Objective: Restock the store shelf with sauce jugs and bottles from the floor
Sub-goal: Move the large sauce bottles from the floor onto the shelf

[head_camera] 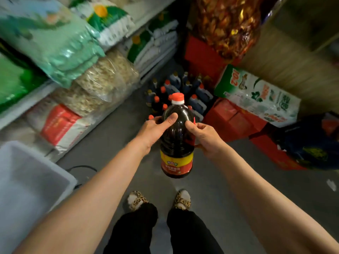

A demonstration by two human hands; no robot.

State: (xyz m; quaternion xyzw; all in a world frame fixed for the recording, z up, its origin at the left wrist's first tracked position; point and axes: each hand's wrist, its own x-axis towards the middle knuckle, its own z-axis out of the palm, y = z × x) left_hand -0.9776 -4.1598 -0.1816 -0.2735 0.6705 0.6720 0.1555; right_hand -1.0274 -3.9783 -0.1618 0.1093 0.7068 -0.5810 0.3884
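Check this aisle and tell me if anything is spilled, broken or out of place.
No spill or breakage shows. The bottle in both hands is capped and whole. One oddity: the green-and-white sack lies tilted across red boxes beside the bottles on the floor.

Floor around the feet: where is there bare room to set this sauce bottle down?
Bare grey floor lies between the white tub and the slippers, and to the right of the feet before the red boxes. Ahead it is crowded: the bottles and jugs stand packed beyond the held sauce bottle.
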